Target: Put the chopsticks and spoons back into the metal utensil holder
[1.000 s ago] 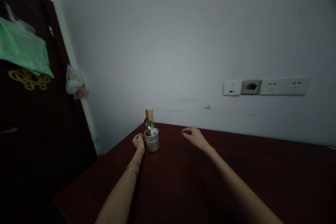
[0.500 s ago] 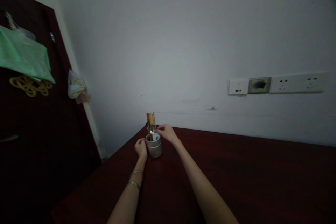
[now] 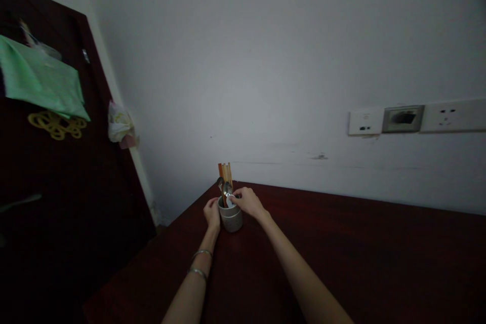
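Note:
A grey metal utensil holder (image 3: pixel 232 221) stands upright on the dark red table, with chopsticks (image 3: pixel 227 172), metal spoons (image 3: pixel 227 188) and a white spoon (image 3: pixel 230 201) in it. My left hand (image 3: pixel 211 211) is closed at the holder's left side, its fingers on the rim. From the right, my right hand (image 3: pixel 248 201) reaches over the opening, thumb and fingers pinched at the white spoon's rounded end. The lower parts of the utensils are hidden inside the holder.
The table (image 3: pixel 304 243) meets a pale wall (image 3: pixel 266 86) behind the holder. Sockets (image 3: pixel 366 122) sit on the wall at right. A dark door (image 3: pixel 68 187) at left carries a green cloth (image 3: pixel 41 78), and a plastic bag (image 3: pixel 119 124) hangs by its frame.
My right hand has come down from beside the metal spoon to the white spoon at the holder's rim. The left hand stays at the holder. The whole view has shifted slightly.

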Demonstrator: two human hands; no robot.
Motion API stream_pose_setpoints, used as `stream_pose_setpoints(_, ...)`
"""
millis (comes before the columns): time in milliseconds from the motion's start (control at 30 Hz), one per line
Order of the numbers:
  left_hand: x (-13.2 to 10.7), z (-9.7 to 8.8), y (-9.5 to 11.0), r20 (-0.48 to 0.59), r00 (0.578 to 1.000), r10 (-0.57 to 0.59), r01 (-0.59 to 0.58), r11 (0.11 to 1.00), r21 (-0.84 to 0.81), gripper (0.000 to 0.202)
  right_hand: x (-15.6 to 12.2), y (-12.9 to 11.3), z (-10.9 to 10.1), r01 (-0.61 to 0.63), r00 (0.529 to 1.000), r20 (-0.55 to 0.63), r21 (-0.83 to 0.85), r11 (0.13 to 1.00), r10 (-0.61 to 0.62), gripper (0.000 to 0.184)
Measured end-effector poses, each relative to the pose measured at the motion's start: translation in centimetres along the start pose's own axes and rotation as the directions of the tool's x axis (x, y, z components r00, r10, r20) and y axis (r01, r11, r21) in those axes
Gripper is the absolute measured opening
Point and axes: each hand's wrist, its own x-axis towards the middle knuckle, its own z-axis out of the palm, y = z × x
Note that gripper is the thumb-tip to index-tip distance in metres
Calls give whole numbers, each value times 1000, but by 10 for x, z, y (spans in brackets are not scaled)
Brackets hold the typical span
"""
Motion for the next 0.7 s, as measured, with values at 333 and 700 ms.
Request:
stream_pose_setpoints(333,15,9,49,217,939,-266,302,940,-156,24,-3,-1,-4,50,998,-29,-13,999,-51,29)
stream_pose_setpoints(700,17,9,22,186,945,-270,297,944,-141,24,-3,-5,-12,49,995,-95,102,994,-39,31)
